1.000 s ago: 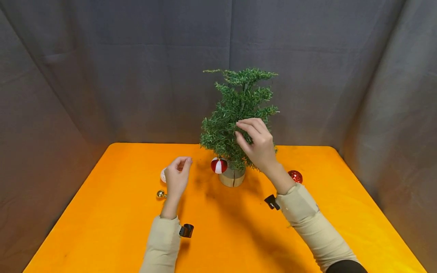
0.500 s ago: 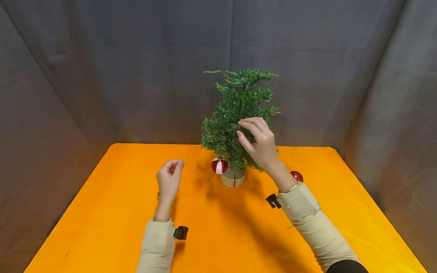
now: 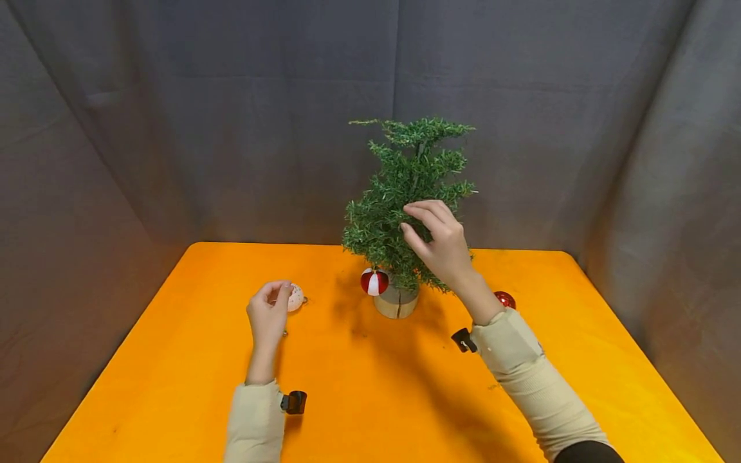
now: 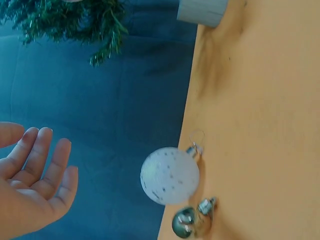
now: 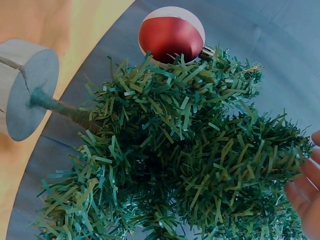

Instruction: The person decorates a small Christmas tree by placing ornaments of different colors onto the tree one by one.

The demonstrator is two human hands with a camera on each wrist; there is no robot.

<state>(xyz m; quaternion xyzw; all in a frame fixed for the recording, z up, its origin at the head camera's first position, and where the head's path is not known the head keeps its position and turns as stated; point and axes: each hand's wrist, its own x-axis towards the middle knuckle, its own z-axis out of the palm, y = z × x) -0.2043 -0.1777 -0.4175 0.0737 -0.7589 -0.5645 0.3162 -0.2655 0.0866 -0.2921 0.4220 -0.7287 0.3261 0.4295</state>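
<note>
A small green artificial Christmas tree stands on a wooden base. From a low branch on its left hangs a red-and-white bauble. My right hand is at the front of the tree, thumb and fingers apart around the foliage; in the right wrist view its fingers meet a branch tip. My left hand hovers over the table's left side, fingers loosely bent, holding nothing. Beyond it lies a white speckled bauble. A small shiny gold bauble, mostly hidden in the head view, lies beside it.
A red bauble lies right of the tree, partly behind my right forearm. The table has an orange cover. Grey curtains enclose the back and sides.
My left hand has drawn back to the left and nearer, away from the tree, uncovering the white bauble. My right hand has barely moved.
</note>
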